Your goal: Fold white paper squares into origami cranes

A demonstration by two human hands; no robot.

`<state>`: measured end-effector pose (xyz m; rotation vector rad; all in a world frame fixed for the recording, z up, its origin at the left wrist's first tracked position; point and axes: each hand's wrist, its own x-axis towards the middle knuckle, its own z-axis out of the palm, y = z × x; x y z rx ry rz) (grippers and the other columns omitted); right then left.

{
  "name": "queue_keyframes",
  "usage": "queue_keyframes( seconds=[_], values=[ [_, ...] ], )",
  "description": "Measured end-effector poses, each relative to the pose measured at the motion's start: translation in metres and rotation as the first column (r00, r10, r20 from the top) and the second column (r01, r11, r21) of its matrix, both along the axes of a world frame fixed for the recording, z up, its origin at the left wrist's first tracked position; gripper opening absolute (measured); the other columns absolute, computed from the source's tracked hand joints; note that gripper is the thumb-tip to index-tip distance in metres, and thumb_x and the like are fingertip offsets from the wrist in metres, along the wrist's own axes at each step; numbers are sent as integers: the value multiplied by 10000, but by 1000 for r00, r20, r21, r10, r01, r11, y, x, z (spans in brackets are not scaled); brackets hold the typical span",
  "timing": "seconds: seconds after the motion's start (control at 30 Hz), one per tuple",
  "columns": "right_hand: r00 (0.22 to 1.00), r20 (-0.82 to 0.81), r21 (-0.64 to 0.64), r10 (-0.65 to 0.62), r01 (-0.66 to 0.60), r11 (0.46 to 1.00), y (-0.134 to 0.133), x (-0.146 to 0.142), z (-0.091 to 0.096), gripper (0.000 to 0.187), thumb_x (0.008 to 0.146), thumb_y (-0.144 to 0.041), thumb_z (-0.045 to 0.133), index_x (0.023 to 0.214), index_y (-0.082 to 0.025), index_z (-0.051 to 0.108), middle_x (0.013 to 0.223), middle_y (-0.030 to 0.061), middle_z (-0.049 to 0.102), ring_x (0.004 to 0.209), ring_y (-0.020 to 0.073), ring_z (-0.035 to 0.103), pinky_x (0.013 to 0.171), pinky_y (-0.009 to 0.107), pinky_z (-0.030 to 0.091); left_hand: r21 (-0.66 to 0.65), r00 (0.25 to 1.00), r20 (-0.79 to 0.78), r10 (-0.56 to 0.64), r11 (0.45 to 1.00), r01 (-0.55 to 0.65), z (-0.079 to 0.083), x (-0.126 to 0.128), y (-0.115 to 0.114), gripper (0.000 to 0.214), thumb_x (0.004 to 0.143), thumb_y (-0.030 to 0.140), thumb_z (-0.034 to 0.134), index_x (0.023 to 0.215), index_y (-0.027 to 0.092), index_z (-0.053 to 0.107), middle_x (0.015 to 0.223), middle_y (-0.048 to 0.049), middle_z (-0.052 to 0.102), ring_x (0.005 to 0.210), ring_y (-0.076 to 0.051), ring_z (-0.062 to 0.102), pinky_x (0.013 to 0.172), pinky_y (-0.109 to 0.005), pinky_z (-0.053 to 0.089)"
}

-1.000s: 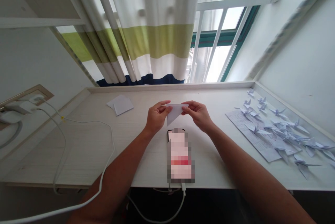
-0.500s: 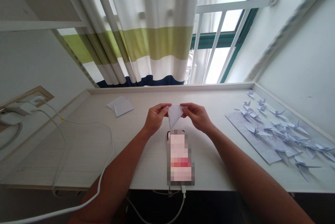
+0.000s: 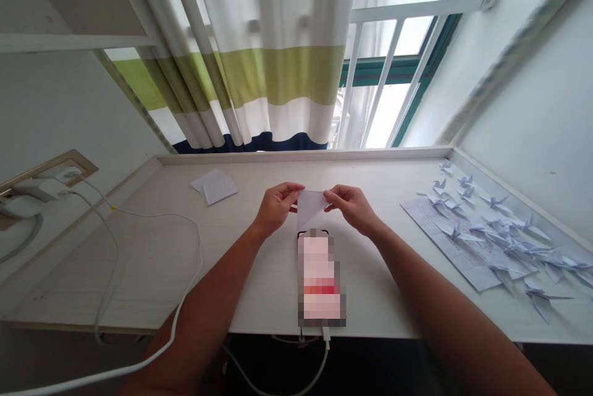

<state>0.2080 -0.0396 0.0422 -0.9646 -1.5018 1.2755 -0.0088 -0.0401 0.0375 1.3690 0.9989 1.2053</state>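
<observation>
The folded paper [image 3: 309, 207], the paper cranes [image 3: 456, 233], the cable [image 3: 92, 377] and the railing [image 3: 421, 9] are coloured white, the curtain [image 3: 282, 75] is banded in navy, white and olive green, the window frame [image 3: 403, 68] is tinted teal, and the pixelated phone [image 3: 319, 260] is striped orange-red on pink.

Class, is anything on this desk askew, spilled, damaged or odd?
Nothing looks spilled or damaged. The loose papers toward the back left of the desk overlap unevenly, slightly askew. Oddly, blocky pixels cover most of the phone.
</observation>
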Motion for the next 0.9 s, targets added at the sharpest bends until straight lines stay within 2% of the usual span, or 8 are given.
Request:
queue_keyframes(
  seconds=[0.1, 0.23, 0.33, 0.57, 0.8, 0.9],
  values=[
    [999, -35, -7, -14, 14, 1000, 0, 0, -1, 331, 759, -442, 825, 748, -179, 624, 757, 39, 708, 709, 174, 650, 674, 335, 549, 63, 999, -2, 49, 997, -49, -3, 0, 2, 333, 829, 452, 703, 992, 165, 743, 820, -42, 733, 708, -159, 674, 591, -278, 582],
    [977, -214, -63, 12, -26, 998, 0, 1, 0, 390, 738, -392, 852, 954, -233, 570, 836, 20, 757, 764, 202, 696, 682, 350, 560, 103, 994, 22, 107, 989, -108, -6, 1, 3, 292, 826, 426, 702, 940, 162, 751, 817, -38, 723, 726, -147, 658, 603, -261, 582],
    [978, -207, -96, -10, -10, 995, 1, 2, 0, 443, 748, -402, 843, 1078, -222, 609, 854, 41, 775, 776, 204, 706, 727, 369, 566, 91, 994, 36, 106, 990, -109, -5, 2, 2, 324, 824, 437, 707, 993, 161, 731, 823, -39, 729, 713, -144, 657, 603, -261, 581],
    [979, -187, -127, -77, 54, 990, 1, -1, 1, 349, 698, -413, 871, 908, -178, 721, 865, 65, 770, 792, 197, 696, 781, 371, 560, 33, 995, 52, 90, 995, -92, 3, 5, -4, 451, 788, 473, 754, 1092, 145, 690, 822, -61, 758, 713, -165, 679, 594, -270, 576],
    [977, -188, -127, -102, 79, 989, 0, -3, 2, 333, 686, -420, 875, 861, -174, 736, 817, 58, 752, 748, 187, 670, 735, 358, 553, 20, 998, 18, 68, 997, -69, 3, 6, -6, 436, 741, 491, 804, 992, 138, 746, 829, -76, 767, 708, -171, 682, 574, -254, 547],
    [976, -199, -118, -91, 68, 991, 0, -3, 2, 335, 673, -420, 882, 847, -173, 736, 823, 56, 750, 745, 180, 665, 735, 355, 557, 36, 994, 31, 107, 993, -108, -1, 6, -3, 402, 729, 480, 818, 928, 136, 757, 789, -71, 761, 687, -164, 672, 580, -252, 534]
  ],
)
